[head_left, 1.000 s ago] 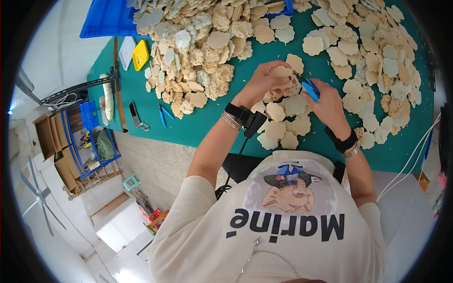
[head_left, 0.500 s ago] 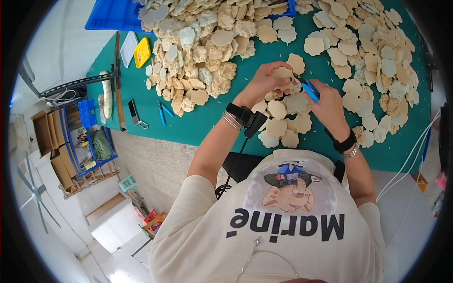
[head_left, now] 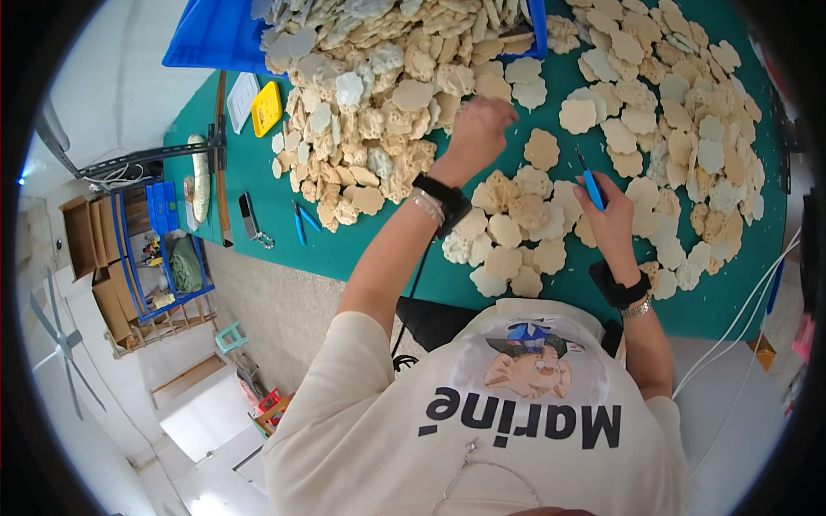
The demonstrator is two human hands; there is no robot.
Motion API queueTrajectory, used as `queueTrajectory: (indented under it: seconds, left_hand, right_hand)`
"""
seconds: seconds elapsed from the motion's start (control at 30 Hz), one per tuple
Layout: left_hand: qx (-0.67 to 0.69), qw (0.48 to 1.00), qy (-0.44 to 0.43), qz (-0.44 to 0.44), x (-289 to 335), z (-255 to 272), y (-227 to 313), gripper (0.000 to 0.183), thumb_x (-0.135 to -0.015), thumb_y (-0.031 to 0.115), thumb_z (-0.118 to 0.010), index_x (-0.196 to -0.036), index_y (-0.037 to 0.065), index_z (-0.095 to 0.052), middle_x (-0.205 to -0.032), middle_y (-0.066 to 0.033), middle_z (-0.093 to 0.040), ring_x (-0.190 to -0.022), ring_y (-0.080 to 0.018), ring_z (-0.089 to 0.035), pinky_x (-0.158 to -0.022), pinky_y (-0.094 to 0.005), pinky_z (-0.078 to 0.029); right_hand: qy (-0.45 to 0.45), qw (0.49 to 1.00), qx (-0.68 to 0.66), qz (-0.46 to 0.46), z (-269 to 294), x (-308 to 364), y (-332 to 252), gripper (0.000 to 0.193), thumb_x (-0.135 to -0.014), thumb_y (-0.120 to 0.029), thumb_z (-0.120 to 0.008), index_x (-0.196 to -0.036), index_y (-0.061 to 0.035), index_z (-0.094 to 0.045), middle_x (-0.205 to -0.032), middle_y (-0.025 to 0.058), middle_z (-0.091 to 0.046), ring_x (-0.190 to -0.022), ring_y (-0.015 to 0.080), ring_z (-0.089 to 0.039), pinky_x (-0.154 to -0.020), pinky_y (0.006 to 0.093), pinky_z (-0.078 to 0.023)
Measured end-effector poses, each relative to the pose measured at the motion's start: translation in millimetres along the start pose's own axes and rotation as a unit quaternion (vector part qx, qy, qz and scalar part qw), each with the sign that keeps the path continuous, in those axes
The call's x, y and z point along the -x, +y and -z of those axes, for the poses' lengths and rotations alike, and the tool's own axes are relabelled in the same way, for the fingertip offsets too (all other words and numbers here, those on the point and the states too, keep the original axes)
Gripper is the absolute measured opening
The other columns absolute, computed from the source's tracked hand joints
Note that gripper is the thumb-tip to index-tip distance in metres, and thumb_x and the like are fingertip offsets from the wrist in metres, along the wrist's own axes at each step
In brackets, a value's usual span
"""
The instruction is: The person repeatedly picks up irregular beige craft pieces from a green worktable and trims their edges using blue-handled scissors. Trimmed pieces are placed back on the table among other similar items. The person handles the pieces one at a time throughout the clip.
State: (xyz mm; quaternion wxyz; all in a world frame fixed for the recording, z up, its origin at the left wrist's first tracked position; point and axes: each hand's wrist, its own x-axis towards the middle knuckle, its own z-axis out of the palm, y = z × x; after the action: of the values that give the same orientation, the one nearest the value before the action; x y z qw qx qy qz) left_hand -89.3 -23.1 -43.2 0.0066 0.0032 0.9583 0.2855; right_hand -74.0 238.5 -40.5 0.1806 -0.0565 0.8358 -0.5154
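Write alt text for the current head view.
A person's right hand holds a blue-handled tool; the left hand is at the edge of a heap of mostly beige, scalloped pieces. More pieces lie on the green table.

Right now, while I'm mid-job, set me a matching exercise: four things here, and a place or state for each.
1. right hand
2. left hand
3. yellow tray
4. phone

A. beside a white tray
B. dark, left of loose pliers
C. holding a blue-handled tool
D. by the heap of pale pieces near the blue crate

Pairs: 1-C; 2-D; 3-A; 4-B
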Motion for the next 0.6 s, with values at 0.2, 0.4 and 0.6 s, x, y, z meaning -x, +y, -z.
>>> queueTrajectory:
  seconds: [0.2, 0.4, 0.6]
  left_hand:
    - [-0.276, 0.947, 0.069, -0.148, -52.3, -5.2, -29.4, 0.048, -0.067, -0.006, -0.062, -0.113, 0.005, -0.064, -0.116, -0.0145, -0.062, -0.112, -0.0301, -0.054, -0.09, -0.0405, -0.042]
    - [-0.106, 0.994, -0.013, -0.033, -26.4, -2.2, -23.2, 0.027, -0.076, -0.001, -0.066, -0.102, 0.002, -0.07, -0.098, -0.0129, -0.066, -0.098, -0.0317, -0.059, -0.085, -0.0436, -0.046]
    - [0.559, 0.799, -0.134, 0.175, 27.9, 10.5, 18.4, 0.031, -0.092, 0.009, -0.065, -0.121, 0.001, -0.056, -0.111, -0.0144, -0.067, -0.091, -0.0281, -0.072, -0.075, -0.0358, -0.062]
  right_hand:
    - [0.03, 0.999, 0.011, 0.002, 5.0, -10.0, 12.5, 0.034, -0.088, -0.026, -0.072, -0.113, -0.0037, -0.064, -0.068, 0.0061, -0.057, -0.057, 0.0131, -0.047, -0.055, 0.029, -0.041]
    - [-0.001, 1.0, 0.026, 0.013, 2.4, -10.8, 11.7, 0.036, -0.087, -0.025, -0.073, -0.114, -0.003, -0.063, -0.077, 0.0107, -0.063, -0.061, 0.0194, -0.055, -0.06, 0.0321, -0.046]
    - [-0.014, 0.991, 0.068, 0.113, -9.1, -6.3, -5.4, 0.04, -0.084, -0.023, -0.073, -0.118, -0.0034, -0.061, -0.093, 0.0142, -0.066, -0.075, 0.0278, -0.065, -0.068, 0.0372, -0.052]
